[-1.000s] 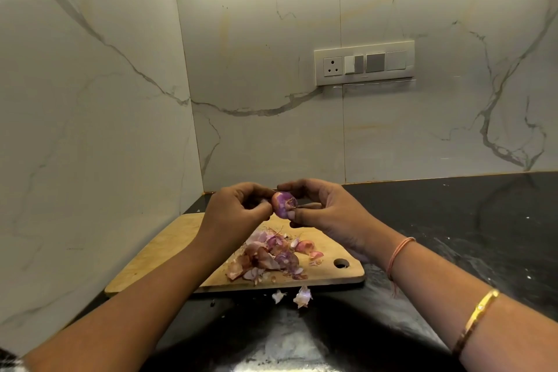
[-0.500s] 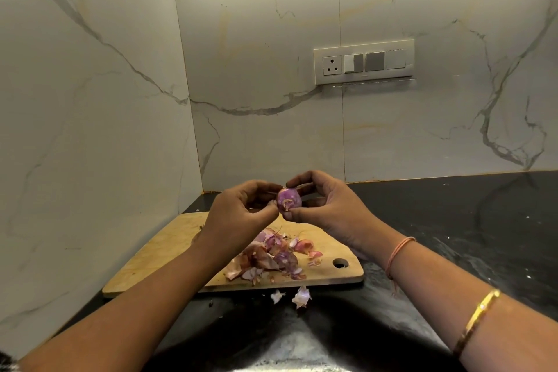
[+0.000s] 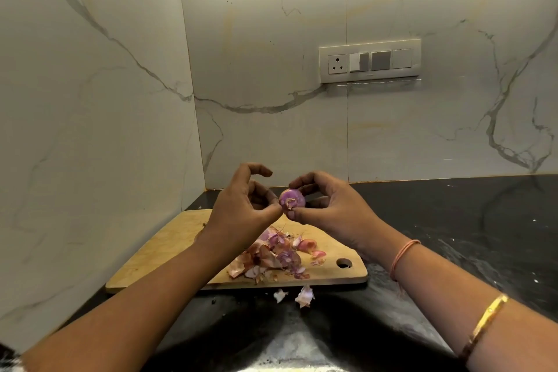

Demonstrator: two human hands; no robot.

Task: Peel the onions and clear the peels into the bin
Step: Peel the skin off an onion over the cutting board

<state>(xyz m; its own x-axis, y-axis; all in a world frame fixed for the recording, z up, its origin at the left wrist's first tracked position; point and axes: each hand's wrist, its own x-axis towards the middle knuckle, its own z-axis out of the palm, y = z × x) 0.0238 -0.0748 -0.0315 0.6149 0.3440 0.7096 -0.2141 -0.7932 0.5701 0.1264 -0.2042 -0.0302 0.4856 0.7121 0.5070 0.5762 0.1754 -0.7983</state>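
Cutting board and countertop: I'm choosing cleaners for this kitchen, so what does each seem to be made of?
The cutting board looks like wood, pale tan with a matte, scuffed face and a hanging hole at one corner; it could also be bamboo. The countertop looks like polished dark stone, probably granite: it is black and speckled, with glossy light reflections.

Glossy marble walls (image 3: 271, 69), matt wooden board (image 3: 169, 251), polished black stone counter (image 3: 453, 220).

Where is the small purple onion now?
Head view, centre: the right hand pinches the small purple onion, the left hand touches it, above the wooden cutting board.
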